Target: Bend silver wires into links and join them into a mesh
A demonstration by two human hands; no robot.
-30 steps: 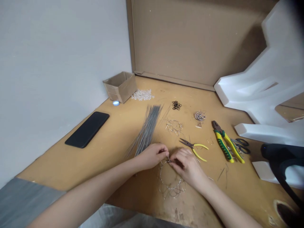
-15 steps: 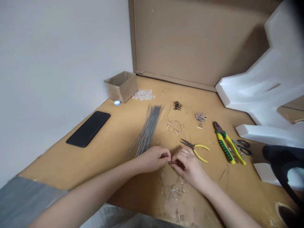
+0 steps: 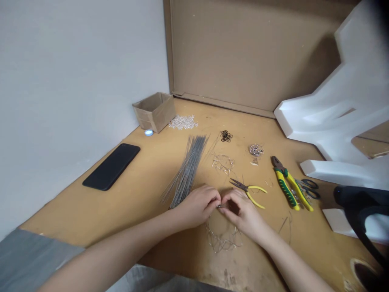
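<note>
My left hand and my right hand meet at the fingertips, both pinching a thin metal wire piece. From there a looped wire ring hangs toward the table's front edge, its top partly hidden by my fingers. Just left of my hands lies a bundle of straight grey wires. Yellow-handled needle-nose pliers rest beyond my right hand. Another bent wire ring is farther back on the table.
Green-yellow pliers and scissors lie right, near white foam. Behind are black rings, a wire coil, clear beads and a cardboard box. A black phone lies left.
Both hands still pinch the wire, with fingers slightly shifted. The hanging wire ring has moved a little up and to the right. The whole view has shifted slightly.
</note>
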